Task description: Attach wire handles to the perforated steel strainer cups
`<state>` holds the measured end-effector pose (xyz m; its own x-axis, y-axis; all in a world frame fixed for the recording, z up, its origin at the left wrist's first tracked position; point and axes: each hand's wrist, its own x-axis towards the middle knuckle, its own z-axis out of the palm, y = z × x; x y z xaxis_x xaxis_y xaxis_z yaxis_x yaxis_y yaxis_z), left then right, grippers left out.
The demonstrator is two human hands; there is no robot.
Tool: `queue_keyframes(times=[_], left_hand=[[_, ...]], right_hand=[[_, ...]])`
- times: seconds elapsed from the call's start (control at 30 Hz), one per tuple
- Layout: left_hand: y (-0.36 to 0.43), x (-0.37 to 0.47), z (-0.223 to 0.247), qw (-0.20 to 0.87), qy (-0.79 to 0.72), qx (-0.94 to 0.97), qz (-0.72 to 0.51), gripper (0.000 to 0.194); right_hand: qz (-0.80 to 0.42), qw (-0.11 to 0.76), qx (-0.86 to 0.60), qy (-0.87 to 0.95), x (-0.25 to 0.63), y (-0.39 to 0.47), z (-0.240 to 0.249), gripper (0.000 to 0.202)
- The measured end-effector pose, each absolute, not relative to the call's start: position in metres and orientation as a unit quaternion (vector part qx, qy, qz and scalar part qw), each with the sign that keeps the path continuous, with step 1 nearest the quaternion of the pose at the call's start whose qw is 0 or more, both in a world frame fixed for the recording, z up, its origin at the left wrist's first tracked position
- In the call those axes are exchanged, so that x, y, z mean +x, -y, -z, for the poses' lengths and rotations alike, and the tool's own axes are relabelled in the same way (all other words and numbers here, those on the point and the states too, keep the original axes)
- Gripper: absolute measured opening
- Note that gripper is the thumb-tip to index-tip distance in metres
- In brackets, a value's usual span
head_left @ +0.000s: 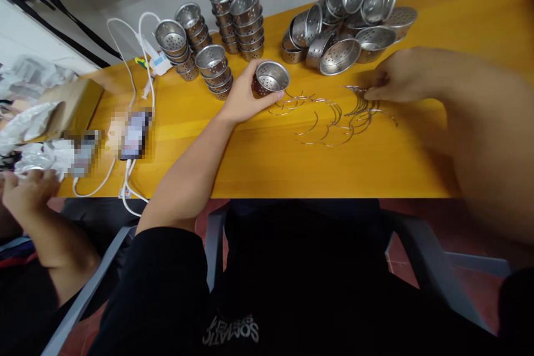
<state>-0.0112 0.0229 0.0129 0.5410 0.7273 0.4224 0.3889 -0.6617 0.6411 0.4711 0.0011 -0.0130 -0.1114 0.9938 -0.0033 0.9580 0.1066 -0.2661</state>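
Perforated silver metal cup: mouth up over the yellow wooden desk, between its near and far edges
Left hand: fingers wrapped round that cup
Right hand: apart from the left, at the thin curved silver wires; blurred, so I cannot tell whether it pinches one
Stacks: five upright, toward the far edge; probably the finished share
Heap of tilted cups: near the far edge, probably remaining, like the loose wires; seemingly partway
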Motion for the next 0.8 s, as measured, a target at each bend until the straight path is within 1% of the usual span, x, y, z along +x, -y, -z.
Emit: queue_keyframes(times=[0.03,0.07,0.1,0.13,0.23,0.3,0.4,0.43,0.47,0.57,0.63,0.7,0.8], left_hand=[[-0.024,-0.011,-0.012,0.245,-0.325,0.845,-0.347,0.112],[-0.025,-0.011,-0.01,0.246,-0.319,0.848,-0.346,0.113],[-0.027,-0.011,-0.009,0.246,-0.312,0.85,-0.346,0.114],[-0.028,-0.011,-0.007,0.247,-0.306,0.851,-0.347,0.114],[-0.03,-0.012,-0.005,0.239,-0.294,0.856,-0.352,0.112],[-0.032,-0.012,-0.003,0.232,-0.29,0.859,-0.352,0.11],[-0.036,-0.013,0.0,0.227,-0.287,0.862,-0.352,0.111],[-0.038,-0.013,0.001,0.226,-0.287,0.862,-0.352,0.111],[-0.039,-0.014,0.002,0.225,-0.286,0.863,-0.352,0.112],[-0.043,-0.014,0.005,0.221,-0.282,0.863,-0.356,0.113],[-0.045,-0.015,0.007,0.218,-0.278,0.863,-0.361,0.112],[-0.048,-0.015,0.009,0.214,-0.275,0.863,-0.365,0.112],[-0.052,-0.015,0.015,0.212,-0.269,0.862,-0.373,0.112]], right_hand=[[-0.119,0.023,-0.642,0.757,0.461,0.004,0.002,0.046],[-0.126,0.011,-0.615,0.778,0.452,0.009,-0.009,0.037],[-0.137,0.019,-0.582,0.802,0.443,0.015,-0.019,0.03],[-0.143,0.024,-0.567,0.811,0.435,0.022,-0.028,0.029],[-0.168,0.068,-0.531,0.827,0.412,0.041,-0.047,0.042],[-0.216,0.088,-0.508,0.829,0.4,0.053,-0.054,0.053],[-0.261,0.081,-0.472,0.838,0.388,0.062,-0.058,0.072],[-0.26,0.071,-0.466,0.843,0.386,0.063,-0.057,0.074],[-0.255,0.059,-0.464,0.846,0.384,0.063,-0.057,0.071],[-0.251,0.031,-0.472,0.844,0.383,0.06,-0.053,0.041],[-0.239,0.027,-0.478,0.845,0.382,0.057,-0.051,0.027],[-0.222,0.036,-0.475,0.851,0.382,0.056,-0.049,0.022],[-0.212,0.063,-0.456,0.862,0.383,0.056,-0.05,0.027]])
